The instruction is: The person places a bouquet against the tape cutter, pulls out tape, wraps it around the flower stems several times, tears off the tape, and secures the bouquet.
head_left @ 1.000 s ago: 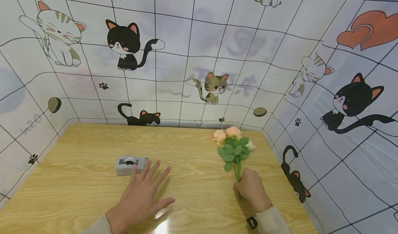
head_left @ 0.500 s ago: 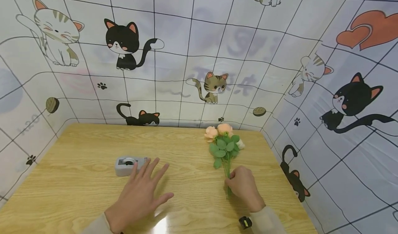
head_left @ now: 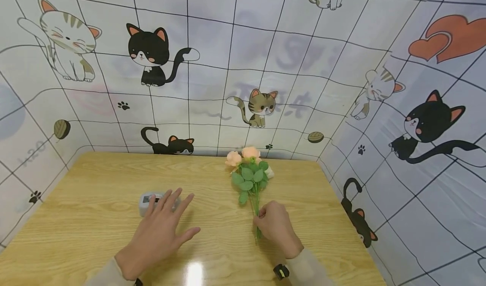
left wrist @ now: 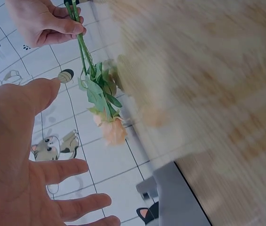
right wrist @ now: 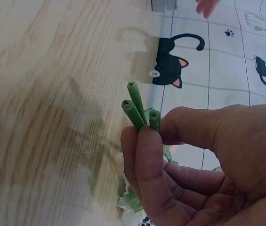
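My right hand [head_left: 277, 227] pinches the green stems of a small bunch of roses [head_left: 248, 178] between thumb and fingers. Two peach blooms and a whitish one top the leafy stems, pointing to the back of the table. Seen from the right wrist, three cut stem ends [right wrist: 133, 106] stick out past the fingertips. My left hand [head_left: 157, 231] is spread with straight fingers and holds nothing. Under and behind those fingers sits a grey tape dispenser [head_left: 146, 203], partly hidden; its grey body [left wrist: 177, 195] also shows in the left wrist view.
A wood-grain table [head_left: 95, 180] spans the space in front of me. Behind it and on both sides hangs a white gridded cloth [head_left: 212, 121] printed with cats, paws and hearts. A dark wrist strap piece [head_left: 281, 271] shows by the right sleeve.
My right hand has carried the roses leftward across the table, toward the middle. The left hand has shifted slightly left, now covering more of the tape dispenser.
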`<state>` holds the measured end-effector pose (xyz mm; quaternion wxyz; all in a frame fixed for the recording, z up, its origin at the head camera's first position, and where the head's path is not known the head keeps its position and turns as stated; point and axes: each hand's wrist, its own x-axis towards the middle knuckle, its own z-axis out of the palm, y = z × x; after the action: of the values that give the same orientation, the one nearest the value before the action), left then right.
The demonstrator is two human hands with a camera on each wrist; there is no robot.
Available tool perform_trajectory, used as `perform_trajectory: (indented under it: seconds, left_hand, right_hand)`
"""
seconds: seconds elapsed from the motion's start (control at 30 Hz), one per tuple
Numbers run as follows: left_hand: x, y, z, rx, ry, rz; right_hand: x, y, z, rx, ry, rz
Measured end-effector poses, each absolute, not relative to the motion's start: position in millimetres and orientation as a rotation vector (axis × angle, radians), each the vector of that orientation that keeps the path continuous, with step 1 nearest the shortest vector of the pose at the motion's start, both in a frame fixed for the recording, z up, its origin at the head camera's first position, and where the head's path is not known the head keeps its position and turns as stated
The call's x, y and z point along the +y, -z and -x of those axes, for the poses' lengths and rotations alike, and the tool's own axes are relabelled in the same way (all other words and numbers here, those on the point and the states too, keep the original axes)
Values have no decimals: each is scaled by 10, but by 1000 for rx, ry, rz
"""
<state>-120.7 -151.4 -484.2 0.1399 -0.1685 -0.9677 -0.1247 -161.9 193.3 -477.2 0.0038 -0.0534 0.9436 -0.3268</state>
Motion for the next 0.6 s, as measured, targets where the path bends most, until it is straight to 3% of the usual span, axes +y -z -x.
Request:
perform_trajectory:
  seconds: [0.6]
  left_hand:
    - [-1898, 4794, 1418, -2871, 407, 363]
  right_hand:
    - [1434, 4777, 1722, 2887, 1084, 223]
